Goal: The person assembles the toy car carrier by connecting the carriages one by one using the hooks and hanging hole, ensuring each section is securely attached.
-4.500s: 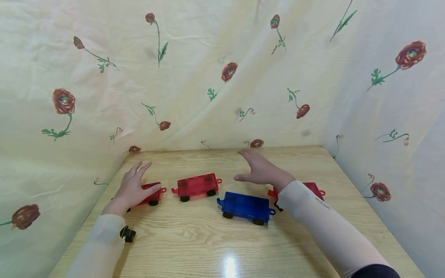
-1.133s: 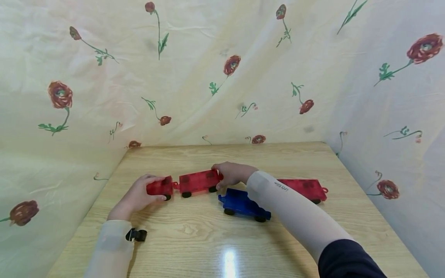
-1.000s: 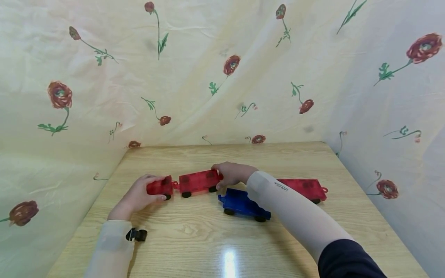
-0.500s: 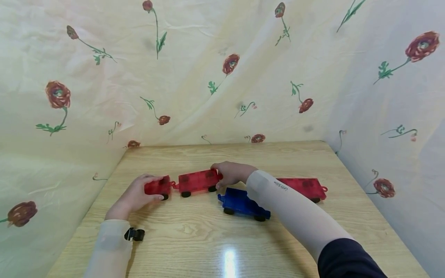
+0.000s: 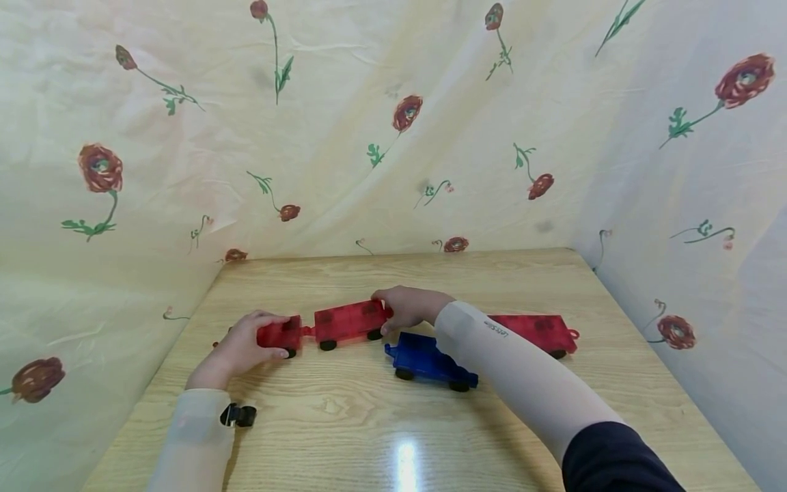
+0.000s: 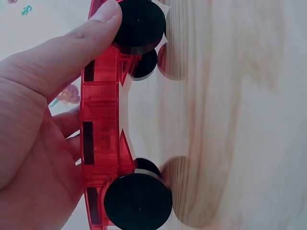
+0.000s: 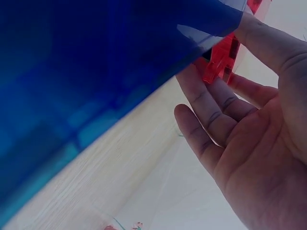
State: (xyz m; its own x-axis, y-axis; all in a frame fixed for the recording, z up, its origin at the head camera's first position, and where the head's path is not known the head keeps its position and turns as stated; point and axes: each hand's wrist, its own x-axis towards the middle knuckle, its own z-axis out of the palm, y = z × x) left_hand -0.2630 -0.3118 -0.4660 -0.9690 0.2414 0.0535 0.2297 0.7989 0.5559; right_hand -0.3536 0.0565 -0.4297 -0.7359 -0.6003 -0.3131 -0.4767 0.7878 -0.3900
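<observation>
My left hand (image 5: 240, 345) grips a red toy train car (image 5: 279, 335) from its left side, thumb on the near face. In the left wrist view that see-through red car (image 6: 100, 103) shows black wheels, with the thumb beside one of them. A second red toy train car (image 5: 348, 322) sits just to its right; their couplings meet, but I cannot tell whether they are hooked. My right hand (image 5: 410, 306) holds this second car at its right end. In the right wrist view, part of that red car (image 7: 221, 60) shows between thumb and fingers.
A blue toy train car (image 5: 424, 359) stands just in front of my right hand and fills much of the right wrist view. Another red car (image 5: 541, 333) is partly hidden behind my right forearm. Flowered cloth (image 5: 344, 137) surrounds the wooden table (image 5: 320, 437).
Both hands have come down onto the red cars since the earliest frame, and the left car now stands closer to the second. In the last half second, its coupling end dipped slightly.
</observation>
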